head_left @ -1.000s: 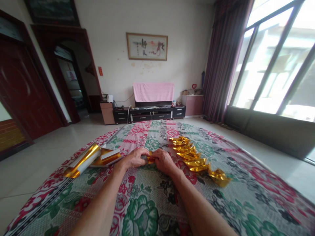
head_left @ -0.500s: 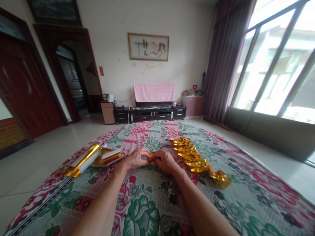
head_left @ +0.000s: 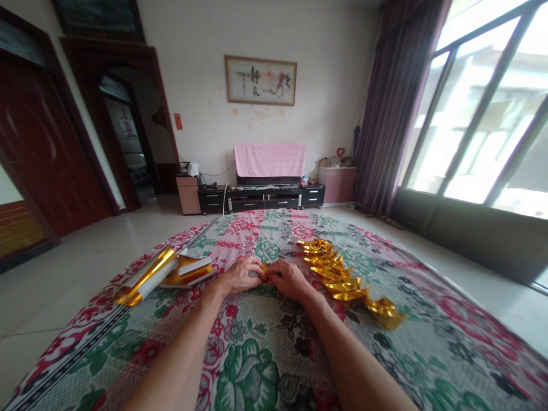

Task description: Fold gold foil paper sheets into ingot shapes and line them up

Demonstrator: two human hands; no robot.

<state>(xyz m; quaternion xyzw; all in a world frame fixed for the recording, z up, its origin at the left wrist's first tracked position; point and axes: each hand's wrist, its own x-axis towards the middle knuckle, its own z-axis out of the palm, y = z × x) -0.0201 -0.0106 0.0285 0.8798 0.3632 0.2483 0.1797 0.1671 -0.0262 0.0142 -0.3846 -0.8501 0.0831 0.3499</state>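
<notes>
A small piece of gold foil paper (head_left: 264,267) shows between my two hands, mostly hidden by the fingers. My left hand (head_left: 243,275) pinches it from the left, and my right hand (head_left: 286,277) holds it from the right, the fingertips of both nearly touching. Right of my hands, several folded shiny gold foil pieces (head_left: 342,284) lie in a slanting row on the flowered cloth (head_left: 246,371). Left of my hands are a rolled gold and white sheet (head_left: 149,277) and a stack of gold paper (head_left: 192,270).
The cloth covers a round table. Beyond it stand a low black cabinet (head_left: 265,200) and a pink cloth (head_left: 269,160) draped over something. A dark red door (head_left: 47,142) is at left, a purple curtain (head_left: 389,108) and windows at right.
The fingertips of my hands have come slightly closer together, and less of the gold paper shows between them. The view has shifted slightly.
</notes>
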